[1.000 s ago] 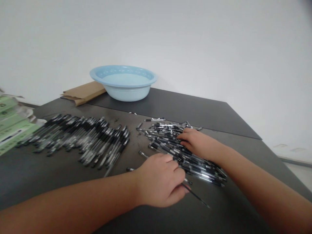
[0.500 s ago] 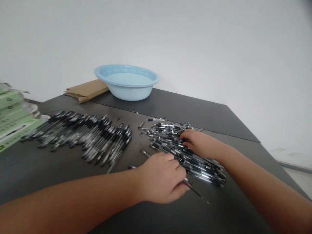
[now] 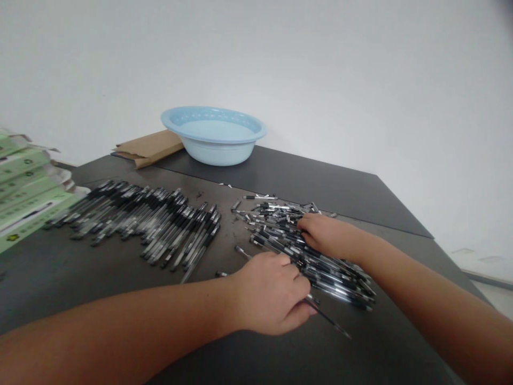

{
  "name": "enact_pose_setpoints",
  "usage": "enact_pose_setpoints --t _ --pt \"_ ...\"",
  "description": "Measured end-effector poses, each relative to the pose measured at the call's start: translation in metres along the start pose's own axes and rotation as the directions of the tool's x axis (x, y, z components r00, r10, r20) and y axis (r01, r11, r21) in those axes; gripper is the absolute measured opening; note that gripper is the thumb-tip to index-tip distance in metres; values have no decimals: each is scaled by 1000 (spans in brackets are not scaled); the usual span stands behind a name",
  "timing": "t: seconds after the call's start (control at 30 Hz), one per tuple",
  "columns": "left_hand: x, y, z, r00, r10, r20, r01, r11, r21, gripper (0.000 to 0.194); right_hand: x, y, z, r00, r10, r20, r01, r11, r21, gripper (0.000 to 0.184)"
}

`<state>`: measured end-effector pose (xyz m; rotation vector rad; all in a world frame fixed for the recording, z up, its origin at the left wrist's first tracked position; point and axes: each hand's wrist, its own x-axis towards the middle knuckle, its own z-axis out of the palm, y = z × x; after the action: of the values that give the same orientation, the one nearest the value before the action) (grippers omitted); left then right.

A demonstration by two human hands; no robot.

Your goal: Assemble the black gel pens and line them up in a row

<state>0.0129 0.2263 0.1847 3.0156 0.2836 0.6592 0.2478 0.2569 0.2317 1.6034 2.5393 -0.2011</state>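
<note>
My left hand (image 3: 274,294) is closed around a slim pen (image 3: 326,316), its thin tip pointing to the lower right. Under and beside this hand lies a loose heap of black and clear pens (image 3: 336,289). My right hand (image 3: 326,232) reaches into the far part of that heap, where small clear and silvery pen parts (image 3: 276,214) are scattered. Its fingers are bent down and drawn together; what they hold, if anything, is hidden. A second pen (image 3: 221,274) lies partly covered by my left hand.
Many black and clear pens (image 3: 160,224) lie side by side in a slanted row to the left. Green printed boxes (image 3: 34,198) are stacked at the left edge. At the back, a light blue basin (image 3: 218,152) stands beside a brown paper bag (image 3: 150,147) on the dark table (image 3: 340,187).
The whole view has shifted slightly, so everything appears a little further right. Both hands keep nearly the same places and postures over the pens.
</note>
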Motion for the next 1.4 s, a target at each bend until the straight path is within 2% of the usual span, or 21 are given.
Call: enact_pose_setpoints --t 0.3,0.63,0.8,0.87,0.93,1.0,1.03,1.07,1.1,1.17,1.23,1.33,1.4 --pt "0 -1 1 1000 -5 -9 5 1000 -24 37 5 -8 -11 996 64 61 -63 998 -26 15" --pt "1 -2 2 999 -26 -18 26 1000 3 35 -2 -5 2 997 66 -44 -67 998 -16 13" --pt "1 -4 -1 998 -49 -40 48 998 -27 29 -15 -4 0 978 102 -181 -109 994 -27 14" --pt "2 -4 -4 996 -76 -44 74 996 -52 30 -29 -6 -2 939 122 -320 -128 992 2 14" --pt "2 -3 -9 991 -127 -47 122 987 -100 32 -48 -14 1 857 173 -486 -141 985 103 11" --pt "1 -1 -13 975 -213 -64 197 960 -198 32 -66 -31 10 741 306 -598 -142 941 306 11" --pt "1 1 -14 960 -266 -82 236 934 -269 32 -74 -42 17 672 401 -623 -117 887 446 11" --pt "1 2 -15 942 -319 -101 266 898 -350 32 -80 -55 25 581 500 -642 -46 808 588 12" --pt "0 4 -15 922 -368 -118 287 857 -429 32 -84 -67 33 535 554 -638 38 739 673 11" --pt "0 6 -14 888 -438 -137 296 776 -558 34 -88 -89 48 546 552 -631 162 669 725 9" --pt "0 8 -12 870 -479 -115 306 709 -635 35 -88 -103 59 558 499 -663 238 670 704 10" --pt "2 11 -12 863 -505 20 383 628 -677 39 -85 -110 68 596 405 -693 306 683 663 18" --pt "4 14 -13 856 -503 118 441 592 -674 42 -83 -111 71 621 373 -690 348 657 669 21"
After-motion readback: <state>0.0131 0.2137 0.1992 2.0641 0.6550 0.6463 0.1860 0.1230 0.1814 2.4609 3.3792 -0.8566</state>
